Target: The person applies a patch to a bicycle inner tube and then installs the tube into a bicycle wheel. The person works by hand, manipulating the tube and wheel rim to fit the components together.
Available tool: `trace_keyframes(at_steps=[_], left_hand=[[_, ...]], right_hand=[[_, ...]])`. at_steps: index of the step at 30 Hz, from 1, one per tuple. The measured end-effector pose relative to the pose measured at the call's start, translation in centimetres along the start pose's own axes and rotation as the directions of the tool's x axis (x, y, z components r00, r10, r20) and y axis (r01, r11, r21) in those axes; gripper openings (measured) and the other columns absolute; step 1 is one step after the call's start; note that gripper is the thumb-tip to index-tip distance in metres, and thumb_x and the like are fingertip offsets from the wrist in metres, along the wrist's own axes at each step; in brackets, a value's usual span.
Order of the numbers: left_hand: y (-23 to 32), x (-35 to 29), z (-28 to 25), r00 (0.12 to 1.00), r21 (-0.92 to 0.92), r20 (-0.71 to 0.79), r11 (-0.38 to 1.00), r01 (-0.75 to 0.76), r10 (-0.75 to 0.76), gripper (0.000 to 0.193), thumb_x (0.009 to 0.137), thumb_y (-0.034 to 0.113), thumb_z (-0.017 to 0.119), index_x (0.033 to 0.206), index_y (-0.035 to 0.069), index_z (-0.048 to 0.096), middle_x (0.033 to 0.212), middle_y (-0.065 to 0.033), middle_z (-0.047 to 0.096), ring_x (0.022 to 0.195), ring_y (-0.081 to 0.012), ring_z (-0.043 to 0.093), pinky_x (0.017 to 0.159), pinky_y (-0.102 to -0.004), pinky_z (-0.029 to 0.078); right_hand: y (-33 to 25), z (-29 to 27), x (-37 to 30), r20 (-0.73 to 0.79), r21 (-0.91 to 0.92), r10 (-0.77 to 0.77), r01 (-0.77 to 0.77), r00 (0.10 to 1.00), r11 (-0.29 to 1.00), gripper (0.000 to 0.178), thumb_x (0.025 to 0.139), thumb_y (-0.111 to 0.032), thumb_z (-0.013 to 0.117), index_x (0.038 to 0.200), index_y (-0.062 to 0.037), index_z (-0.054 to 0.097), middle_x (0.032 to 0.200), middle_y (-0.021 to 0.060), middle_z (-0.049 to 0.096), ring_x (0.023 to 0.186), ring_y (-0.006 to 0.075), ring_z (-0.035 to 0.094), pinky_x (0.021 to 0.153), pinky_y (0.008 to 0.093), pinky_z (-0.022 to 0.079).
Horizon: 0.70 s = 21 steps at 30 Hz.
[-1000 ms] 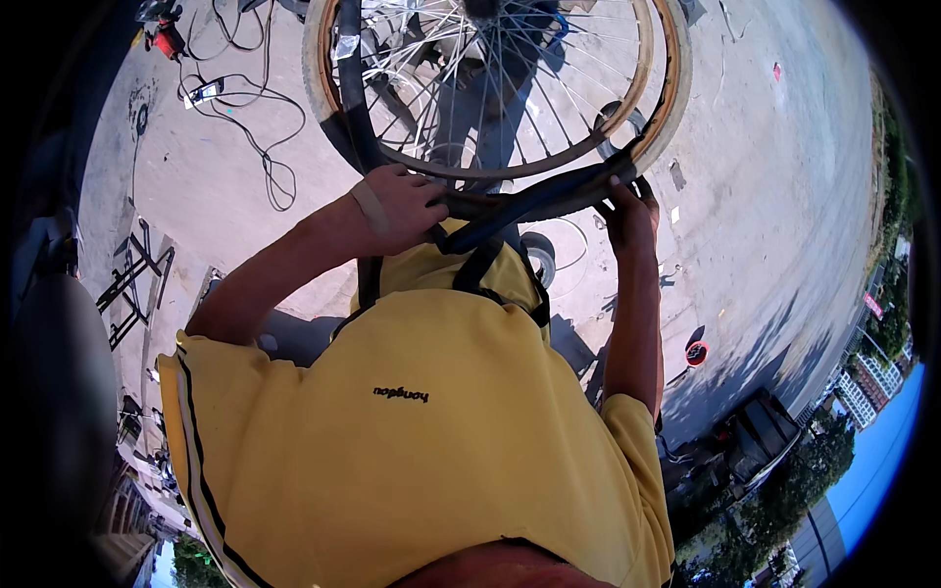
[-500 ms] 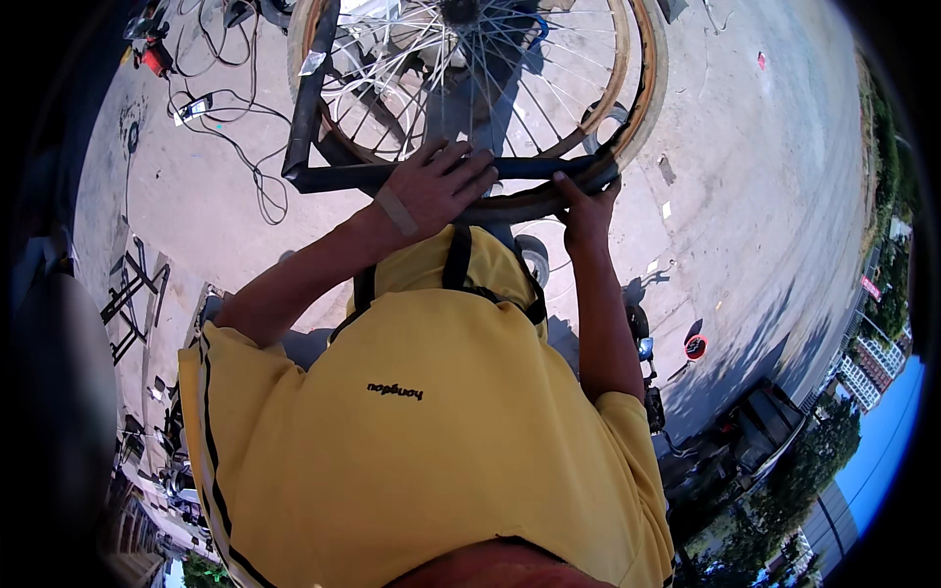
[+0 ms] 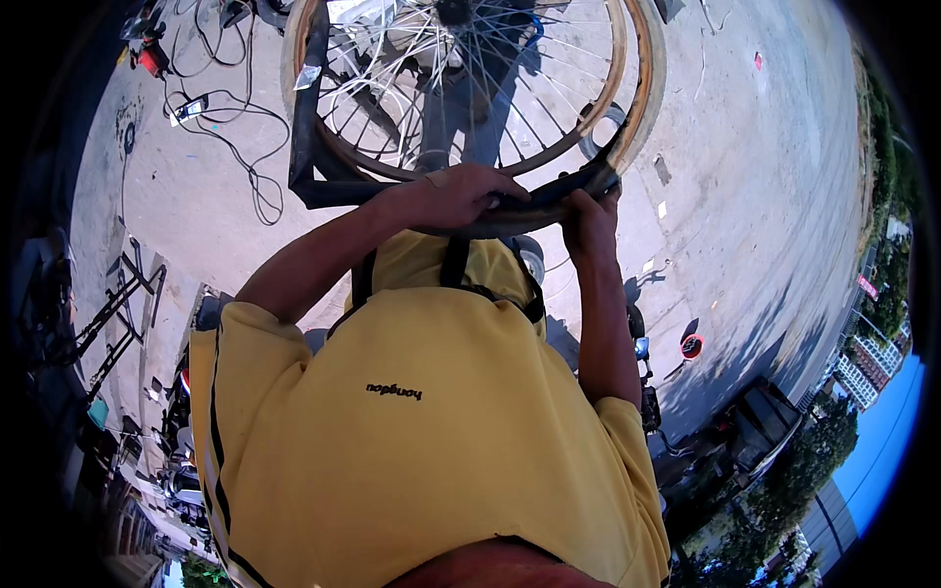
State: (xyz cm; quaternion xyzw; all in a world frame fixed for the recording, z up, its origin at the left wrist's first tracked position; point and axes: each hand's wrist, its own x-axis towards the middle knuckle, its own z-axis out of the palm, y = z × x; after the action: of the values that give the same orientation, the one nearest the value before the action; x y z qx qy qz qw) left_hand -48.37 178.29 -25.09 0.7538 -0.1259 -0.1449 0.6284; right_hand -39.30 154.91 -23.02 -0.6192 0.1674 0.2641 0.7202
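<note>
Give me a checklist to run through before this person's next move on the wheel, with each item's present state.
1. Left hand on the inner tube: ok, it lies over the tube's lower stretch.
2. Right hand on the tyre: ok, at its lower right edge.
3. Tube free of sharp bends: not ok, it bends sharply at the lower left.
4. Tube inside the tyre at the left: not ok, it lies exposed there.
5. Valve position: cannot tell, none can be made out.
6. Red container clear of the hands: ok, on the ground to the right.
</note>
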Motion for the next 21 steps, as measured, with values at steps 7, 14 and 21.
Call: trace_keyframes(at_steps=[7, 14, 21], left_hand=[[0.7, 4.3, 0.4, 0.953, 0.105, 0.255, 0.984, 0.142, -0.164, 0.039, 0.088, -0.005, 0.054, 0.123, 0.001, 0.071, 0.119, -0.0216, 0.071, 0.111, -0.0346, 0.069, 0.093, -0.0424, 0.053], [0.6, 5.2, 2.3, 0.971, 0.064, 0.226, 0.995, 0.07, -0.083, 0.035, 0.086, 0.0, 0.055, 0.116, 0.0, 0.073, 0.111, -0.0212, 0.068, 0.106, -0.0338, 0.068, 0.092, -0.0428, 0.051], [3.7, 4.5, 1.5, 0.889, 0.269, 0.303, 0.926, 0.266, -0.344, 0.042, 0.088, 0.009, 0.059, 0.129, 0.002, 0.066, 0.11, -0.019, 0.07, 0.107, -0.0322, 0.068, 0.095, -0.0399, 0.051]], right_hand=[[-0.7, -0.1, -1.0, 0.005, 0.016, -0.021, 0.021, 1.0, 1.0, 0.075, 0.076, 0.019, 0.051, 0.142, -0.0123, 0.036, 0.129, 0.0111, 0.05, 0.121, 0.0342, 0.058, 0.09, 0.0434, 0.056], [-0.8, -0.3, -1.1, 0.063, 0.065, -0.071, 0.067, 0.996, 0.996, 0.077, 0.076, 0.017, 0.052, 0.145, -0.0114, 0.033, 0.128, 0.0143, 0.051, 0.122, 0.0352, 0.058, 0.091, 0.0448, 0.055], [-1.5, -0.3, -0.7, 0.079, -0.103, -0.064, 0.072, 0.995, 0.992, 0.061, 0.087, 0.009, 0.062, 0.141, -0.0081, 0.038, 0.12, 0.0114, 0.055, 0.12, 0.0325, 0.059, 0.092, 0.0469, 0.057]])
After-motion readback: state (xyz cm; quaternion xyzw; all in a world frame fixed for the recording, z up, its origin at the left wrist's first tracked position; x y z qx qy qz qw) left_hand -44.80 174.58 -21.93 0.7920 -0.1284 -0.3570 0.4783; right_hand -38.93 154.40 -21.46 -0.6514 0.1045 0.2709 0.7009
